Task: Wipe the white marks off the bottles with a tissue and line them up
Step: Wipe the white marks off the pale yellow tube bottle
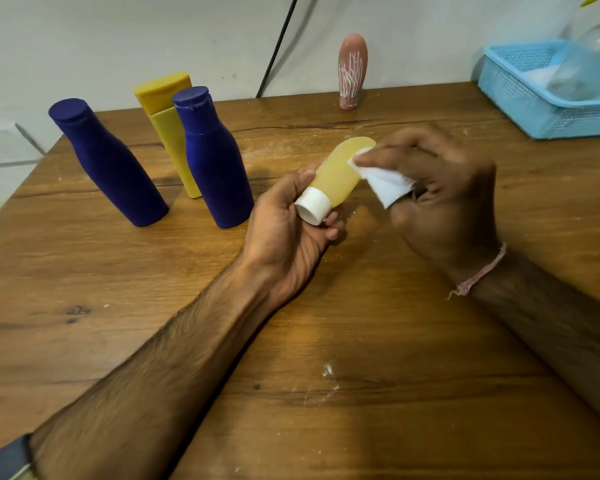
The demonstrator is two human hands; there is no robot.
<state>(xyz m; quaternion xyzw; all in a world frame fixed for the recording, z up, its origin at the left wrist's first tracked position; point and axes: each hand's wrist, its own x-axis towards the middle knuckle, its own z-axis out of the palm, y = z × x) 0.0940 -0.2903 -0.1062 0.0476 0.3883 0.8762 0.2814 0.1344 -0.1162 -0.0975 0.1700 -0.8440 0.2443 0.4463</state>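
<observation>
My left hand (291, 233) grips a small translucent yellow tube (340, 174) by its white cap, tilted above the table. My right hand (444, 195) pinches a folded white tissue (385, 181) and presses it against the tube's upper side. Two dark blue bottles (108, 161) (213, 157) stand upright at the left, with a yellow bottle (168, 123) just behind them. A pink-brown tube (351, 71) streaked with white marks stands alone at the back, near the wall.
The wooden table (291, 358) has white crumbs and smears near the front middle. A light blue mesh basket (534, 98) holding a clear plastic item sits at the back right. A black cable (278, 46) runs down the wall.
</observation>
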